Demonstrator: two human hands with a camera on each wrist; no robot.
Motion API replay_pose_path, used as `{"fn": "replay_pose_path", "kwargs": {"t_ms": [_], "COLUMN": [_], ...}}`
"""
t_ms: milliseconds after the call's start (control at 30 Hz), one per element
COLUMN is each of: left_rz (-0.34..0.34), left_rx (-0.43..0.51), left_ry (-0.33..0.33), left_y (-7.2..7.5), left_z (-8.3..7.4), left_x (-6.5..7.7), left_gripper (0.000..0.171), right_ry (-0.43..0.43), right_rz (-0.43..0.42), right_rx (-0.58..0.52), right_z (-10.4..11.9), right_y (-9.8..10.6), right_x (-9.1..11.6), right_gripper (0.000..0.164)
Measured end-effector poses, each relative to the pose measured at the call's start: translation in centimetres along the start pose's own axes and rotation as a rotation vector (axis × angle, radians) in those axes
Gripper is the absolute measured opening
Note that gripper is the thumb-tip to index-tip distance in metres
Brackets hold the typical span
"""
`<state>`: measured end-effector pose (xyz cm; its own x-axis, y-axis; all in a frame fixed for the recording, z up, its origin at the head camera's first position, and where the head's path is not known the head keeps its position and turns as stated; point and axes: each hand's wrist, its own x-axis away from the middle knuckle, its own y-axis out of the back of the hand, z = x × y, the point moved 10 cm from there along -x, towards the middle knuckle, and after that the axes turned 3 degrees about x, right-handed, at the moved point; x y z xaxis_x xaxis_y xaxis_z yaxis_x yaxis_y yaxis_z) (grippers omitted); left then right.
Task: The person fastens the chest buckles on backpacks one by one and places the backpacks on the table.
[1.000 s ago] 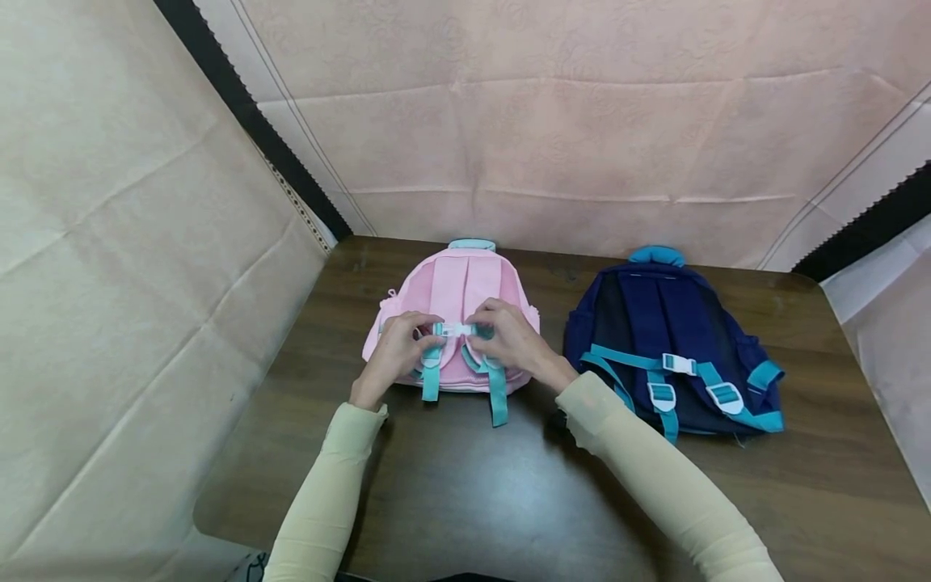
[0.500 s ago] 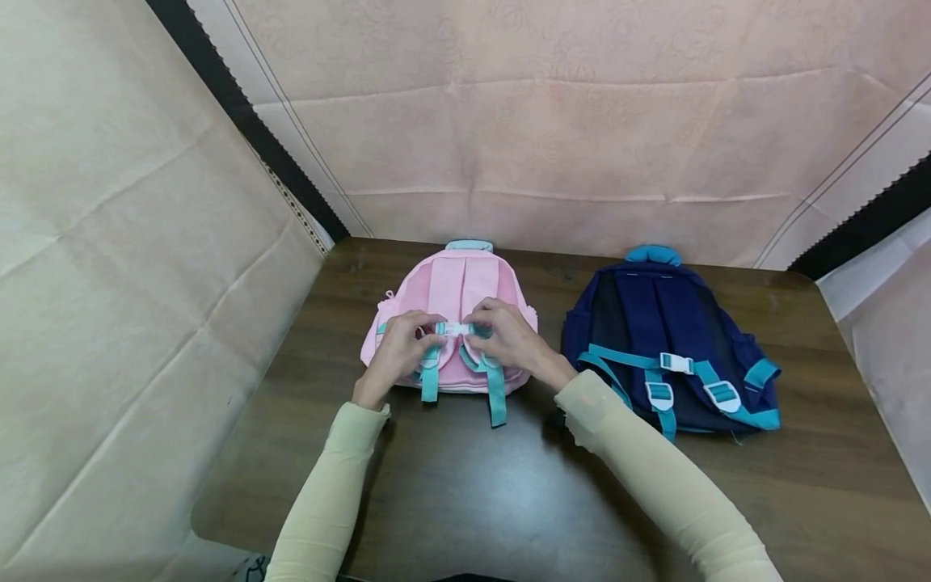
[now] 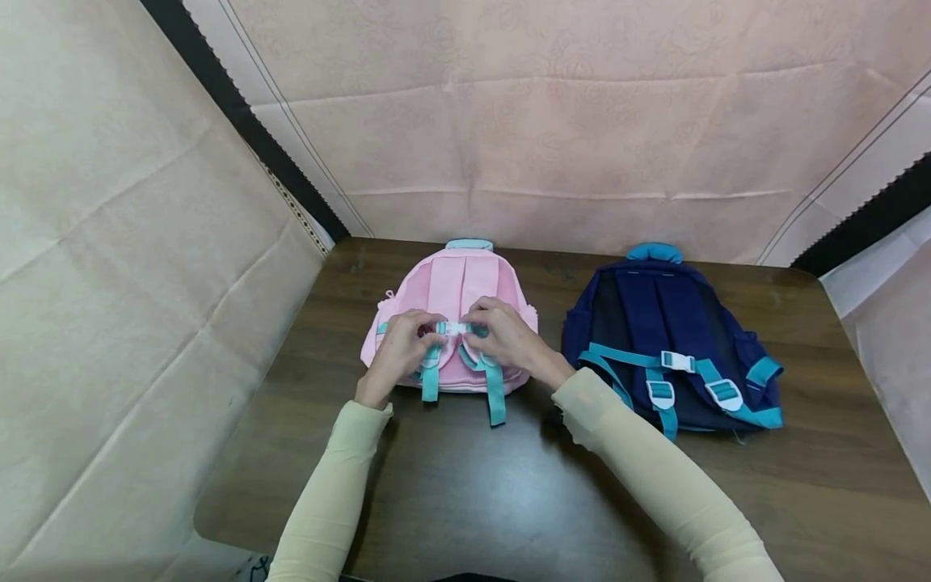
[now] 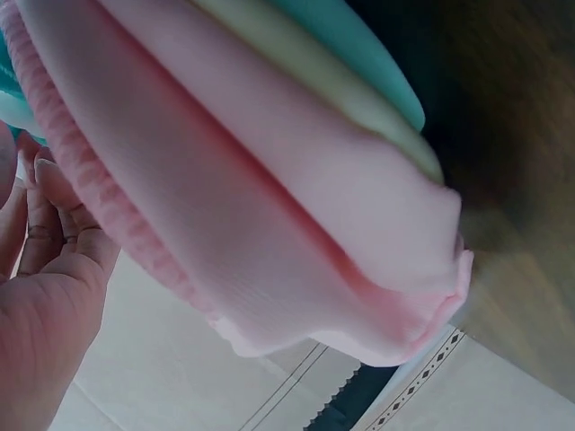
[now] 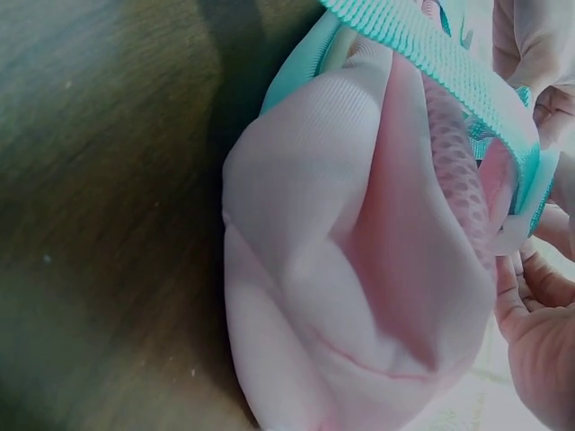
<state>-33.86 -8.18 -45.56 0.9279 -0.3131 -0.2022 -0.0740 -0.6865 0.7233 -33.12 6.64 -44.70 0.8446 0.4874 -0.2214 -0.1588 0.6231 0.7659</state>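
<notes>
A small pink backpack (image 3: pixel 463 279) lies on the table with its shoulder straps facing up. Across those straps runs a turquoise chest strap with a white buckle (image 3: pixel 456 329) in the middle, its halves together. My left hand (image 3: pixel 400 346) pinches the strap at the buckle's left end between thumb and fingers. From the other side, my right hand (image 3: pixel 509 335) pinches the right end. In the right wrist view a turquoise webbing strap (image 5: pixel 431 63) crosses the bag's pink side (image 5: pixel 305 224). The left wrist view shows mostly the other pink side (image 4: pixel 225 171), with fingertips partly hidden.
A navy backpack (image 3: pixel 647 315) with turquoise straps and a fastened white buckle (image 3: pixel 678 363) lies to the right, near my right forearm. Both bags rest on a dark wooden table (image 3: pixel 465 485). Beige fabric (image 3: pixel 567 145) hangs behind the table.
Both hands keep their pinch at the buckle with hardly any movement. The head view has shifted very slightly.
</notes>
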Motion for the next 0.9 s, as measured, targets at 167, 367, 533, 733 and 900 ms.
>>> {"fn": "replay_pose_path", "kwargs": {"t_ms": [167, 367, 533, 733, 900], "left_rz": [0.018, 0.03, 0.053, 0.078, 0.087], "left_rx": [-0.016, -0.032, -0.031, -0.052, -0.067], "left_ry": [-0.01, -0.013, -0.004, 0.004, -0.033], "left_y": [-0.3, -0.7, -0.7, -0.7, -1.2], "left_z": [-0.4, -0.6, -0.7, -0.3, -0.3], "left_x": [-0.1, -0.1, -0.4, -0.3, -0.1], "left_gripper": [0.024, 0.024, 0.024, 0.029, 0.036], "right_ry": [0.001, 0.001, 0.012, 0.026, 0.019], "right_rz": [0.01, 0.023, 0.0, 0.002, 0.008], "right_rx": [0.006, 0.012, 0.021, 0.027, 0.04], "right_z": [0.0, 0.1, 0.2, 0.3, 0.2], "right_y": [-0.1, -0.2, 0.0, -0.4, -0.6], "right_x": [0.0, 0.1, -0.1, 0.1, 0.5], "right_gripper": [0.03, 0.031, 0.03, 0.032, 0.033]}}
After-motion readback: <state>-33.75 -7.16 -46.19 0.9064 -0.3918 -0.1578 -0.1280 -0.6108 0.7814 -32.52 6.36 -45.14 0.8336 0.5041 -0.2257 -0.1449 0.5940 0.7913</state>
